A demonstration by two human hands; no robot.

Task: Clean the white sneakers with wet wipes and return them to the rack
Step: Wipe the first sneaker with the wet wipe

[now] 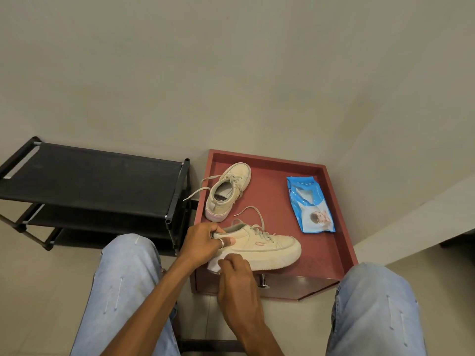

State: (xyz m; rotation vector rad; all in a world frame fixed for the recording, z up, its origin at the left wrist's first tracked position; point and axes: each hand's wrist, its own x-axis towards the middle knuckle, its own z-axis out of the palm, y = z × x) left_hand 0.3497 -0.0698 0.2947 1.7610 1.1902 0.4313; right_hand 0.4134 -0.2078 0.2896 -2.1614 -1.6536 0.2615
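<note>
Left hand point(203, 242) grips the near sneaker point(262, 249) at its heel; right hand point(235, 272) pinches a white wipe point(213, 264) against its sole, on the red tray point(334, 242).

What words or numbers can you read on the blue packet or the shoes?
None can be read.
Blue wipes packet: it has a picture and pale marks near the top, too blurred to read.
Sneaker in the hands: a small pink mark on its side, no readable letters.
Other sneaker: a label on the insole, too small to read.
</note>
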